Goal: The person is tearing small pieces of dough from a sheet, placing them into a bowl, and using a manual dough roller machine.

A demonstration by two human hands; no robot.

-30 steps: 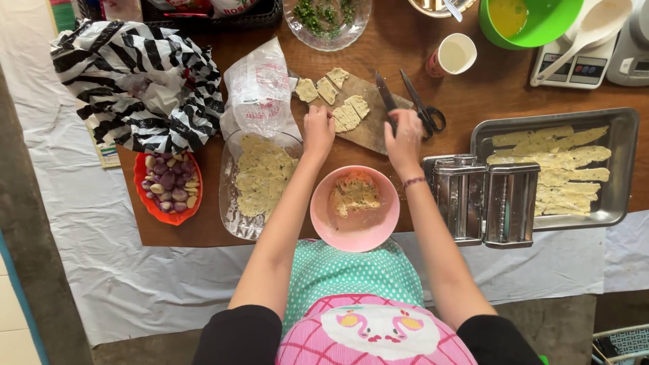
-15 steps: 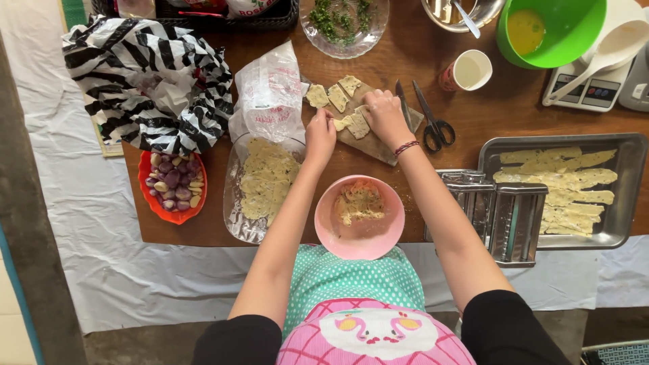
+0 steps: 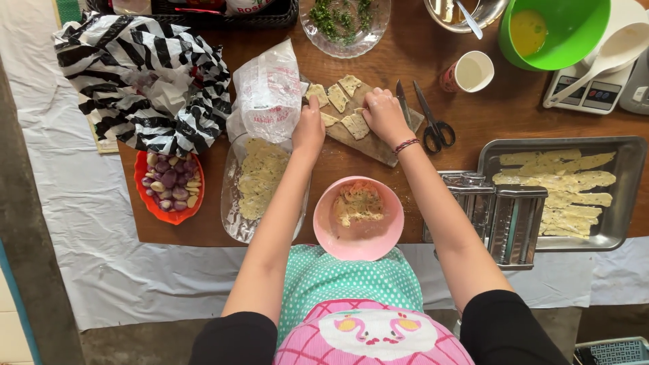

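Brown wood counter (image 3: 466,128) filled the upper and middle frame, a white cloth hanging off its near edge. Black-and-white striped plastic bag (image 3: 135,74) sat crumpled at upper left, out of the working zone. Steel tray (image 3: 625,152) at right held long flat dough strips (image 3: 561,192) in a single layer, probably so they would not stick. Pasta roller (image 3: 503,213) stood just left of it, at the counter edge, handy to the tray. Green bowl (image 3: 568,27) with yellow liquid at upper right. Clear glass dish (image 3: 260,186) left of centre carried cut pieces. Pink bowl (image 3: 358,217), nearest the body, held a lump of dough. Red dish (image 3: 169,186) of small purple bulbs at left.

Wooden cutting board (image 3: 378,145) lay upper centre, with small dough squares (image 3: 338,98) spread on it. Left hand (image 3: 309,128) rested at the board's left edge, fingers curled down near a piece; grip could not be told. Right hand (image 3: 384,115) was bent over the squares, fingers closed on one, likely to lift or part it. Knife (image 3: 401,101) and scissors (image 3: 435,122) lay just right of that hand, within reach.
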